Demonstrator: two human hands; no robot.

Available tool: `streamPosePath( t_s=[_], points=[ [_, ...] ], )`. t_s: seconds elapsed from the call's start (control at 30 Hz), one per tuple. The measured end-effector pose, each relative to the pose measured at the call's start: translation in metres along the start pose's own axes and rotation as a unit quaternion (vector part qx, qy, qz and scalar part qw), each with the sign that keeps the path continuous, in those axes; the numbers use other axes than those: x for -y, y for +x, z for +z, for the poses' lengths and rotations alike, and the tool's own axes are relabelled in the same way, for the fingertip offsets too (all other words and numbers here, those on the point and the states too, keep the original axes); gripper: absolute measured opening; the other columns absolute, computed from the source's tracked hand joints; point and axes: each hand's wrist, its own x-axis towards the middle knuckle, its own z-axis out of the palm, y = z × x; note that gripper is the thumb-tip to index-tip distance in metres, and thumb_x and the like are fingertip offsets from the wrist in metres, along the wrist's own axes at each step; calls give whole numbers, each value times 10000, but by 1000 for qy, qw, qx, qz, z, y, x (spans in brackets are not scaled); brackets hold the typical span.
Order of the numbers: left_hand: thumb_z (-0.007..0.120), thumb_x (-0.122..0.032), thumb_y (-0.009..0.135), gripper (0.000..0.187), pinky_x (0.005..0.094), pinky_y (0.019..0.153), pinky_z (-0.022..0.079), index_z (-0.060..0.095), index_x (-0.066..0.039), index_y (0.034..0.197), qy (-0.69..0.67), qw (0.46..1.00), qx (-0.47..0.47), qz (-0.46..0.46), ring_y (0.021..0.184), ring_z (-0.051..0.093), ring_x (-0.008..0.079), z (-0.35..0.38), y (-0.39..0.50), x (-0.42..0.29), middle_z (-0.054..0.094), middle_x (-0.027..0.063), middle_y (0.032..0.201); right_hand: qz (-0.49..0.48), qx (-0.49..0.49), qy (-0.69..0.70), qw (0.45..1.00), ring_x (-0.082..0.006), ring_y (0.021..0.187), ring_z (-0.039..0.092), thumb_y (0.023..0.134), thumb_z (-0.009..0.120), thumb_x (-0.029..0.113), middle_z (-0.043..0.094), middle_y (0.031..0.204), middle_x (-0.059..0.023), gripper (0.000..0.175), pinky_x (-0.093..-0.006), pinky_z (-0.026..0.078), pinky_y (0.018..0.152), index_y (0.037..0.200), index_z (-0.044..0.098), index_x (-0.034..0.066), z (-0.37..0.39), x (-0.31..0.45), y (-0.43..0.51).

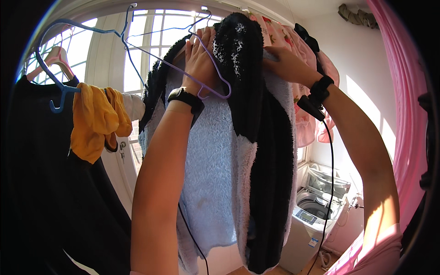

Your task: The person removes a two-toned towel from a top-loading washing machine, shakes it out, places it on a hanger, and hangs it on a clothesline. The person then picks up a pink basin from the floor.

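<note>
A black fleece jacket (271,147) with a pale fluffy lining hangs in front of me. My left hand (201,60) lies flat with fingers pointing up near its collar, behind a purple wire hanger (178,68). At the jacket's right shoulder, my right hand (287,65) grips the edge of the garment, its fingertips partly hidden by the cloth. Both wrists wear black bands, and a black cable hangs from the right one. A blue hanger (63,88) to the left carries mustard-yellow socks (94,117).
Black clothing (44,165) hangs at the left, pink strawberry-print clothing (302,62) behind my right hand. An open top-loading washing machine (309,220) stands at the lower right, beside a pink curtain (404,113). Barred windows and a door with keys are behind.
</note>
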Motion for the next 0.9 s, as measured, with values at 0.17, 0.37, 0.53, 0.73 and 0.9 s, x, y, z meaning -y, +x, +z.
streamPosePath(
  t_s=[0.17,0.37,0.53,0.73,0.9],
  points=[
    [762,-196,880,608,550,1227,251,551,-56,1433,66,986,-54,-146,1464,387,391,-53,-49,1,498,190,1501,-7,-30,-96,995,-353,1008,719,963,663,416,750,1083,-198,499,-415,554,897,1246,689,6,-5,3,4],
    [767,-210,866,626,515,1110,449,515,-9,1402,135,937,74,-314,1327,507,426,-89,-61,29,560,252,1338,19,-14,-23,999,-307,850,722,948,665,376,747,910,-196,430,-403,554,790,1061,734,-34,-5,13,23],
    [767,-274,841,623,482,1067,499,557,13,1353,233,916,99,-310,1208,612,420,-93,-59,43,588,263,1318,4,-28,-7,1000,-294,889,731,923,685,389,750,942,-193,462,-375,557,813,1107,725,-32,-5,7,18],
    [727,-295,866,558,479,1045,507,600,12,1314,195,910,135,-341,1170,639,409,-94,-64,47,667,246,1215,-14,-159,-115,981,-310,1014,727,878,706,357,739,1122,-188,481,-380,563,878,1189,692,-9,-2,24,-21],
    [661,-227,905,409,480,999,525,633,26,1226,146,921,146,-331,1104,670,411,-88,-57,64,693,263,1149,-265,-293,-33,918,-281,992,699,853,690,64,715,968,-134,236,-357,532,933,1087,705,47,-13,111,-84]
  ],
)
